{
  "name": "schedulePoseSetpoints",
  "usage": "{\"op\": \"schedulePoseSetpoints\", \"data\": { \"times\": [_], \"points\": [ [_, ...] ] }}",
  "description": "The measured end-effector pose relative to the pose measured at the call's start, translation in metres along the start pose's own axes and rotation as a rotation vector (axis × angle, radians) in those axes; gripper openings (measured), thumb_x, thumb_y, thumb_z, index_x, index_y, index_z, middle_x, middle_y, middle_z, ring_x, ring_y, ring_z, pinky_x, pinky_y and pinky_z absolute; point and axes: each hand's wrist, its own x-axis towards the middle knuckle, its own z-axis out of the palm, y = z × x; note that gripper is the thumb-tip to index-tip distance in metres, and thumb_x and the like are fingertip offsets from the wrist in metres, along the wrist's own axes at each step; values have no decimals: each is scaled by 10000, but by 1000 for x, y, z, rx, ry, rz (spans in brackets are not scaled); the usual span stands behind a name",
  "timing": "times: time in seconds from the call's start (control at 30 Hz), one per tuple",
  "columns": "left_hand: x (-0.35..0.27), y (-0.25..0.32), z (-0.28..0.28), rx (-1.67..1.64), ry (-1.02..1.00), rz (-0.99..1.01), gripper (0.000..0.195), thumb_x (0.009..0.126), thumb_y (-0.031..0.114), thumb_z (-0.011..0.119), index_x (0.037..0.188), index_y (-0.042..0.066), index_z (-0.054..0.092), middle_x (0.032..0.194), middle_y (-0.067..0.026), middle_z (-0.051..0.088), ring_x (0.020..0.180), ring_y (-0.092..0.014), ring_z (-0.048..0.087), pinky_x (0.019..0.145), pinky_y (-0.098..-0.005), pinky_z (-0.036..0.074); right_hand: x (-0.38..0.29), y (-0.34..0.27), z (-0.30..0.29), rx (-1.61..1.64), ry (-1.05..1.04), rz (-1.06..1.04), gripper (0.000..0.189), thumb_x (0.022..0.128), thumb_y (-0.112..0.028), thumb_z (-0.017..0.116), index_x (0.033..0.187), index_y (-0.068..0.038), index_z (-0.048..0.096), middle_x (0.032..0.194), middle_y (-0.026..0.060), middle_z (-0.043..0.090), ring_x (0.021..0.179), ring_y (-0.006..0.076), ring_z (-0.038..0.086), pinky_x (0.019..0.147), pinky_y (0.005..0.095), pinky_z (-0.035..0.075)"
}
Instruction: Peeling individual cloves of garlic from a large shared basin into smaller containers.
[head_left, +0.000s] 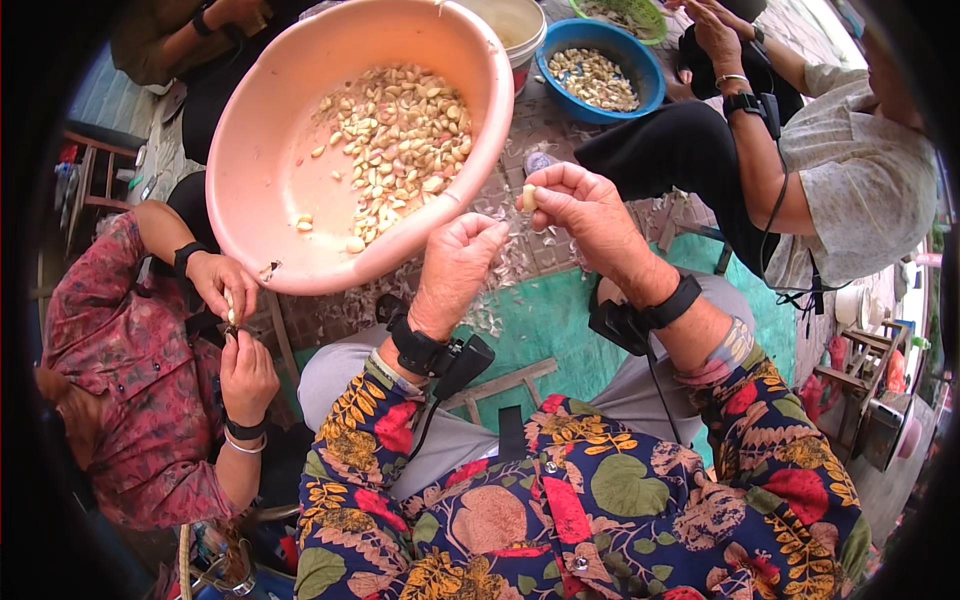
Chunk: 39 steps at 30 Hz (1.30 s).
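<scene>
My right hand (581, 214) pinches a pale peeled garlic clove (529, 197) between thumb and fingers. Close by on the left, my left hand (461, 259) has its thumb and forefinger pressed together; I see nothing between their tips. Just beyond my left hand is the near rim of a large pink plastic basin (300, 266). A heap of garlic cloves (405, 135) lies inside it, mostly towards its right side. Below both hands, papery garlic skins (491, 300) are scattered over the brick paving and a green sheet (517, 360).
A person at left holds a clove (229, 300) in two hands. Another person sits at right, near a blue basin (649, 75) of cloves. Behind stand a white bucket (525, 45) and a green basket (652, 26). Cables hang from my wrist devices (465, 360).
</scene>
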Motion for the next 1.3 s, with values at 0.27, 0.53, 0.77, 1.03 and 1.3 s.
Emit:
{"op": "schedulePoseSetpoints", "data": {
  "times": [0.27,0.53,0.77,1.03,1.3],
  "points": [
    [1,-1,1,94,30,222,155,850,150,579,923,18,612,708,35,569,556,10,432,467,-139,320,-7,5,8,-383,-109,-146,125,834,-64,560,933,6,590,755,-2,582,659,57,525,606,211,461],
    [1,4,-3,93,6,118,133,841,132,566,897,18,607,688,19,570,517,7,429,432,-133,313,-11,2,11,-382,-170,-137,122,829,-57,565,929,10,586,748,4,578,654,63,527,605,215,460],
    [2,-1,-6,-272,-41,-130,99,825,127,574,803,31,586,630,18,536,451,-7,404,365,-140,269,-10,2,8,-147,-89,-161,153,851,-68,559,981,12,570,845,36,597,726,94,563,682,215,470],
    [2,-14,-1,147,35,116,184,860,210,582,861,26,600,643,34,534,495,-2,406,418,-133,299,-5,2,5,-38,-66,-47,160,847,-80,569,983,4,564,854,40,603,727,88,555,692,218,468],
    [-3,-5,12,56,-32,233,232,856,127,565,1031,-25,549,788,-18,584,678,-66,518,590,-217,438,-12,2,14,-267,-127,-142,105,832,-50,568,924,1,572,838,16,602,752,80,574,679,225,492]
  ]
}}
